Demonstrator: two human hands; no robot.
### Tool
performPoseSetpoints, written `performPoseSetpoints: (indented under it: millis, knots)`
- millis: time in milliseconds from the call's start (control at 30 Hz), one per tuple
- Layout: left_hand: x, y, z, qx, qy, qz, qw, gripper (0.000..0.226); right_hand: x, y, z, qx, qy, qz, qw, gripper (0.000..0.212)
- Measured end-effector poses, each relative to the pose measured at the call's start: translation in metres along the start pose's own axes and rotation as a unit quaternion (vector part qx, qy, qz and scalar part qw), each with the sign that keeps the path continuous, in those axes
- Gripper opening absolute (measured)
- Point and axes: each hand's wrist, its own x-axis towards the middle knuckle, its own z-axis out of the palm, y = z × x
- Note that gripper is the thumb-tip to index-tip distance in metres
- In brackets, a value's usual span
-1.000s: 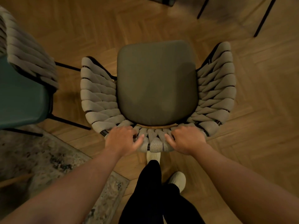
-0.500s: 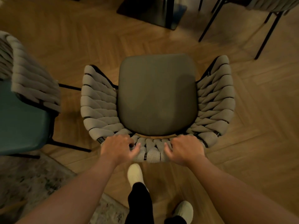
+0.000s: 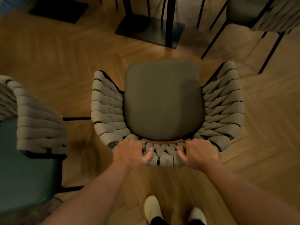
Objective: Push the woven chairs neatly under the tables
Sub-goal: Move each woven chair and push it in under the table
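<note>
A person's left hand (image 3: 129, 154) and right hand (image 3: 200, 153), fingers curled over the backrest top, grip a woven chair (image 3: 162, 101) that has advanced in the past second toward a black pedestal table base (image 3: 146, 30), now in view ahead; it likely still needs pushing to sit under. A teal-seated woven chair (image 3: 40, 125) at left and a 3rd chair (image 3: 279, 15) at upper right stand on the dim room's herringbone wood floor (image 3: 48, 62).

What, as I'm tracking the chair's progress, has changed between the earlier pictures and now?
The chair moved forward toward the black table base, which came into view ahead; the person stepped after it. Unchanged: the left hand and right hand keep their grip on its woven back; the second chair stays at the left.
</note>
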Motion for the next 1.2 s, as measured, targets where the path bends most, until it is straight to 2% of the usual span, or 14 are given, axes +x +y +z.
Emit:
performPoseSetpoints:
  millis: [367, 667, 933, 1200]
  knots:
    - [0.118, -0.07, -0.041, -0.009, -0.023, 0.026, 0.999, 0.05, 0.112, -0.001, -0.045, 0.021, -0.01, 0.034, 0.999, 0.059]
    - [0.233, -0.132, -0.069, -0.013, -0.035, 0.031, 0.999, 0.053, 0.223, 0.0, -0.101, 0.048, -0.024, 0.061, 0.997, 0.053]
    - [0.328, -0.198, -0.1, 0.015, -0.046, 0.08, 0.996, 0.062, 0.32, -0.01, -0.141, 0.071, -0.028, 0.097, 0.992, 0.052]
    - [0.426, -0.278, -0.136, 0.031, -0.062, 0.136, 0.988, 0.056, 0.414, -0.042, -0.172, 0.111, 0.0, 0.168, 0.98, 0.053]
